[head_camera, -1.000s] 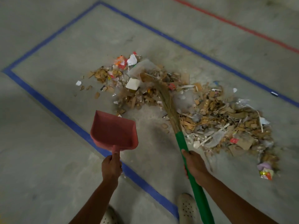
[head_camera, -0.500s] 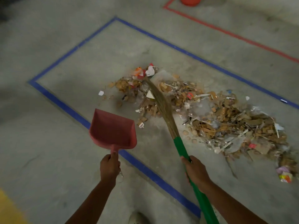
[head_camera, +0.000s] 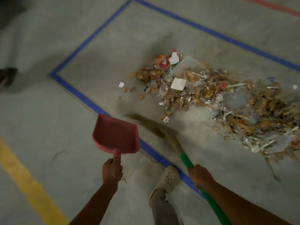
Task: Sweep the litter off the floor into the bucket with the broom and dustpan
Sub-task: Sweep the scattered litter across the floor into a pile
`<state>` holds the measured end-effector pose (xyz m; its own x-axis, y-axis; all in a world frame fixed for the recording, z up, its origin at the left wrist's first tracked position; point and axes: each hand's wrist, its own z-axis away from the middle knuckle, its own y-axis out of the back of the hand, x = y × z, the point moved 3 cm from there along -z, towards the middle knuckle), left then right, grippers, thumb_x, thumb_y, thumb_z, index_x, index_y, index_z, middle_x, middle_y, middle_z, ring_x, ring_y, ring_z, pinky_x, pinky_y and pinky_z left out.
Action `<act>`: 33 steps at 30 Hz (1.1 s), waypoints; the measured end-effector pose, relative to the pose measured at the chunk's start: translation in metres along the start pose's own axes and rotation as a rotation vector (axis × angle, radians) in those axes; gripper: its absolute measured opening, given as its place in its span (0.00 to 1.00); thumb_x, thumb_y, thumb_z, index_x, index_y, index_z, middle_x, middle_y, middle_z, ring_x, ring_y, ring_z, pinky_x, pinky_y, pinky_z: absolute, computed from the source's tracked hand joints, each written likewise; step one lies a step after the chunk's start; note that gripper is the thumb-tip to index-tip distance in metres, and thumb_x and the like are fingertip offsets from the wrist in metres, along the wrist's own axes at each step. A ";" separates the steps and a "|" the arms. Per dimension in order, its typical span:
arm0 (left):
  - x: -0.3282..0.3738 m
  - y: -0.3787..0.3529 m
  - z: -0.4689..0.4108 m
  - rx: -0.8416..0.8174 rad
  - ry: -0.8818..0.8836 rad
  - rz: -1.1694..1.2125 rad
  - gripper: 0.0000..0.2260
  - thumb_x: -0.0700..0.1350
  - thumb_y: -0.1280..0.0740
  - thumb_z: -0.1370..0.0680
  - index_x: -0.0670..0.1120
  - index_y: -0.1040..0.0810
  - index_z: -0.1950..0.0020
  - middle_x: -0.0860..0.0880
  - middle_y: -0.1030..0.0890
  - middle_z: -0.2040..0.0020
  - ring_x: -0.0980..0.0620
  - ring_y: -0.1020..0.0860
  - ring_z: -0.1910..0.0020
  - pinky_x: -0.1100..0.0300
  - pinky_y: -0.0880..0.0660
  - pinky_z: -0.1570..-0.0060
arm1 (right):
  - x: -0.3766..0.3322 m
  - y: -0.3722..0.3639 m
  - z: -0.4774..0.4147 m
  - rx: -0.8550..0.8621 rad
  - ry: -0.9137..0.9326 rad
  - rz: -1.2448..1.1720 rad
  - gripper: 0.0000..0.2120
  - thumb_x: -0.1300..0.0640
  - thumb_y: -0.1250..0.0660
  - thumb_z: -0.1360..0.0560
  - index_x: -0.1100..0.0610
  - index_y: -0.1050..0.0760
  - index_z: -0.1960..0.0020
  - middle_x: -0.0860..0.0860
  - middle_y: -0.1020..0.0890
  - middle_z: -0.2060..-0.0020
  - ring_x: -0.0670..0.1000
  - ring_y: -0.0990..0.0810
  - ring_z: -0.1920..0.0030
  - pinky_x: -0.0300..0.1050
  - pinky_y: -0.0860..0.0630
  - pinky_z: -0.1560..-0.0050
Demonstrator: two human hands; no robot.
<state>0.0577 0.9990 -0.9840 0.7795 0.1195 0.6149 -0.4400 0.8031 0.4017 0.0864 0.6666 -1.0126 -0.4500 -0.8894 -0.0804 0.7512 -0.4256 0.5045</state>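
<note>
A pinkish-red dustpan (head_camera: 116, 133) and a broom (head_camera: 185, 159) with a bright green handle and tan, straw-coloured bristles. The litter (head_camera: 211, 98) is mostly tan and brown scraps, mixed with white pieces, clear glinting plastic and a few red and orange bits. The floor (head_camera: 48, 120) is dull grey, marked with a blue line (head_camera: 76, 93), a yellow stripe (head_camera: 24, 177) at the left and a red line (head_camera: 272, 6) at the top right. A cream shoe (head_camera: 168, 177) is dotted with dark holes; the trouser leg (head_camera: 162, 207) is grey.

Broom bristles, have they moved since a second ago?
Yes. The broom bristles have swung out of the litter pile toward the blue tape line, and now lie on bare floor beside the dustpan.
</note>
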 end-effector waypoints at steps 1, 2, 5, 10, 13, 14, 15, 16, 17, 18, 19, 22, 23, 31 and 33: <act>0.002 0.000 -0.011 0.006 0.002 -0.018 0.20 0.55 0.34 0.18 0.39 0.24 0.58 0.45 0.28 0.70 0.51 0.33 0.74 0.60 0.37 0.77 | -0.001 0.001 -0.012 0.011 -0.033 0.002 0.19 0.48 0.47 0.15 0.59 0.27 0.36 0.57 0.21 0.40 0.58 0.20 0.39 0.47 0.24 0.43; 0.005 -0.003 -0.022 0.005 0.001 -0.038 0.19 0.54 0.34 0.18 0.38 0.24 0.57 0.45 0.28 0.70 0.51 0.33 0.74 0.60 0.37 0.78 | 0.000 0.002 -0.024 0.026 -0.064 -0.027 0.20 0.46 0.47 0.15 0.60 0.27 0.36 0.57 0.21 0.40 0.58 0.20 0.41 0.47 0.23 0.45; 0.017 -0.020 -0.048 -0.026 -0.004 -0.103 0.17 0.53 0.34 0.19 0.39 0.23 0.57 0.44 0.27 0.69 0.50 0.32 0.74 0.60 0.37 0.80 | 0.002 0.007 -0.053 0.092 -0.117 -0.081 0.22 0.42 0.46 0.16 0.59 0.27 0.38 0.56 0.19 0.46 0.57 0.18 0.48 0.47 0.22 0.51; 0.043 -0.067 -0.062 -0.110 -0.044 -0.172 0.12 0.46 0.37 0.18 0.38 0.25 0.56 0.42 0.30 0.68 0.50 0.35 0.75 0.64 0.39 0.80 | 0.002 0.036 -0.083 0.178 -0.179 -0.205 0.24 0.39 0.46 0.17 0.60 0.28 0.40 0.57 0.19 0.50 0.58 0.16 0.54 0.52 0.17 0.52; 0.063 -0.097 -0.064 -0.152 -0.071 -0.204 0.14 0.48 0.36 0.18 0.40 0.26 0.60 0.43 0.30 0.69 0.50 0.35 0.75 0.63 0.39 0.80 | 0.006 0.059 -0.093 0.218 -0.265 -0.418 0.24 0.39 0.45 0.17 0.60 0.28 0.44 0.57 0.17 0.57 0.56 0.15 0.65 0.51 0.15 0.61; 0.070 -0.107 -0.064 -0.167 -0.085 -0.210 0.17 0.50 0.35 0.18 0.41 0.27 0.62 0.43 0.30 0.71 0.50 0.35 0.76 0.62 0.39 0.80 | 0.009 0.067 -0.095 0.221 -0.288 -0.487 0.24 0.39 0.45 0.17 0.61 0.28 0.44 0.57 0.17 0.59 0.55 0.15 0.68 0.51 0.15 0.63; 0.078 -0.116 -0.064 -0.181 -0.097 -0.215 0.19 0.52 0.34 0.19 0.42 0.28 0.65 0.44 0.31 0.72 0.50 0.35 0.77 0.60 0.39 0.79 | 0.012 0.076 -0.094 0.229 -0.305 -0.551 0.24 0.39 0.45 0.17 0.61 0.28 0.45 0.57 0.17 0.60 0.55 0.16 0.69 0.50 0.15 0.64; 0.085 -0.126 -0.064 -0.200 -0.105 -0.220 0.20 0.53 0.33 0.19 0.43 0.29 0.66 0.45 0.31 0.74 0.50 0.34 0.77 0.60 0.38 0.78 | 0.015 0.084 -0.092 0.241 -0.313 -0.605 0.23 0.40 0.45 0.17 0.60 0.27 0.45 0.57 0.17 0.61 0.56 0.16 0.69 0.50 0.16 0.65; 0.093 -0.135 -0.062 -0.224 -0.109 -0.234 0.20 0.53 0.34 0.18 0.44 0.30 0.66 0.46 0.31 0.74 0.50 0.34 0.77 0.60 0.38 0.77 | 0.018 0.092 -0.089 0.256 -0.312 -0.651 0.22 0.40 0.44 0.17 0.60 0.27 0.46 0.58 0.17 0.62 0.56 0.16 0.69 0.50 0.16 0.65; 0.101 -0.144 -0.060 -0.242 -0.118 -0.262 0.19 0.51 0.35 0.18 0.44 0.30 0.66 0.46 0.31 0.74 0.49 0.34 0.77 0.60 0.38 0.76 | 0.020 0.098 -0.085 0.276 -0.305 -0.687 0.22 0.40 0.44 0.17 0.59 0.27 0.47 0.57 0.17 0.62 0.56 0.16 0.70 0.50 0.17 0.67; 0.110 -0.152 -0.057 -0.254 -0.126 -0.287 0.18 0.51 0.36 0.18 0.43 0.30 0.65 0.45 0.31 0.74 0.49 0.34 0.76 0.59 0.38 0.77 | 0.023 0.104 -0.080 0.292 -0.292 -0.719 0.21 0.40 0.43 0.17 0.59 0.27 0.47 0.57 0.17 0.62 0.55 0.17 0.70 0.48 0.18 0.68; 0.132 -0.173 -0.051 -0.276 -0.118 -0.281 0.14 0.47 0.37 0.18 0.42 0.28 0.61 0.44 0.30 0.72 0.50 0.35 0.76 0.61 0.39 0.79 | 0.029 0.113 -0.066 0.328 -0.269 -0.771 0.20 0.41 0.41 0.17 0.59 0.27 0.48 0.55 0.19 0.64 0.52 0.20 0.72 0.43 0.22 0.71; 0.139 -0.178 -0.049 -0.281 -0.115 -0.283 0.13 0.46 0.38 0.18 0.41 0.27 0.60 0.44 0.30 0.72 0.50 0.34 0.76 0.61 0.39 0.78 | 0.030 0.115 -0.061 0.329 -0.270 -0.774 0.19 0.41 0.41 0.17 0.58 0.27 0.49 0.55 0.19 0.64 0.51 0.20 0.71 0.43 0.23 0.72; 0.195 -0.191 -0.047 -0.316 -0.180 -0.297 0.13 0.46 0.38 0.18 0.41 0.25 0.59 0.45 0.28 0.72 0.51 0.34 0.78 0.63 0.38 0.80 | 0.013 0.122 -0.037 0.311 -0.313 -0.705 0.17 0.42 0.42 0.17 0.57 0.29 0.48 0.54 0.19 0.62 0.52 0.18 0.66 0.46 0.19 0.69; 0.203 -0.190 -0.053 -0.312 -0.193 -0.277 0.14 0.47 0.37 0.18 0.41 0.25 0.60 0.45 0.29 0.72 0.51 0.34 0.78 0.64 0.38 0.81 | 0.007 0.121 -0.035 0.323 -0.326 -0.687 0.17 0.42 0.42 0.17 0.56 0.29 0.48 0.54 0.20 0.62 0.52 0.18 0.66 0.47 0.18 0.68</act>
<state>0.3229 0.9017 -0.9715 0.7382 -0.2117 0.6405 -0.0483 0.9304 0.3633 0.1906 0.6027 -0.9819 -0.9133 -0.3340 -0.2330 0.1038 -0.7442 0.6599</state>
